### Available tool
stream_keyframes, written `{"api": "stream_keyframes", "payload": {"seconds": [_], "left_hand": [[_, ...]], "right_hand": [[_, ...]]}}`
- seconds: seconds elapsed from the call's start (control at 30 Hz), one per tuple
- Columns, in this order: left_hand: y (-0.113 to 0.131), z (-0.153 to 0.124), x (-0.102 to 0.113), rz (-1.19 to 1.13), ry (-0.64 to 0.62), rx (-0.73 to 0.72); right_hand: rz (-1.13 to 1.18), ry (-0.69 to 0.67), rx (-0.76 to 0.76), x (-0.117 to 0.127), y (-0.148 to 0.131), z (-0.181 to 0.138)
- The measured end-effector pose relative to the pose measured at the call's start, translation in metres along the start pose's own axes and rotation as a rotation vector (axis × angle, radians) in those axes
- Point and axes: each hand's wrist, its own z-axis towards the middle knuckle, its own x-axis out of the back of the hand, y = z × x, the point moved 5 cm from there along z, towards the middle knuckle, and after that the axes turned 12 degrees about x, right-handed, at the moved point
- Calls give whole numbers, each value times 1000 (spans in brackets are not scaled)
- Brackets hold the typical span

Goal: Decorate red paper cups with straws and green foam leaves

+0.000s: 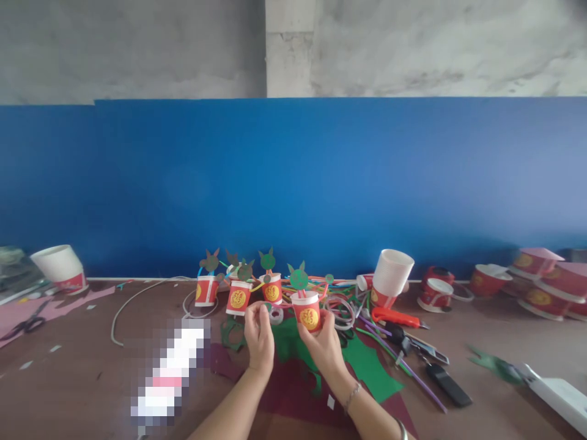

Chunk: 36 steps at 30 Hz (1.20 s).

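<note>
My right hand (324, 339) is closed round a small red and white paper cup (306, 310) with a yellow emblem. A green paper animal head (298, 278) with pointed ears rises from the cup. From its right side sticks a pink pipe cleaner arm ending in a green paper disc (329, 278). On the cup's left, my left hand (260, 336) pinches a small green paper disc (268, 306) at its fingertips. Behind the hands stand several similar cup figures, among them a front one (239, 297) and one with a green head (268, 261).
Green paper (371, 363) lies over dark red paper (288, 397) below my hands. At right are stacked white cups (392, 275), an orange cutter (398, 317), a black key fob (447, 384) and white-bladed scissors (554, 394). Black-handled scissors (30, 324) lie far left. A blue panel (293, 183) stands behind.
</note>
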Motion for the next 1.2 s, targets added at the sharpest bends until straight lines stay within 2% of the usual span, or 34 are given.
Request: {"api": "stream_keyframes", "payload": {"seconds": [0.23,0.53,0.67,0.93,1.2], "left_hand": [[3,-2,-3,-49,-38,30],[-15,3,-4,-257,23,291],[-19,5,-5,-334,28,365],[-14,5,-6,-354,18,356],[-12,7,-6,-343,-2,365]], "right_hand": [[-1,-58,53,-2,1,-1],[-28,-105,32,-6,4,-3],[-26,-99,25,-5,3,-4],[-68,-75,-3,-6,7,-3],[-122,-120,-12,-7,6,-4]]}}
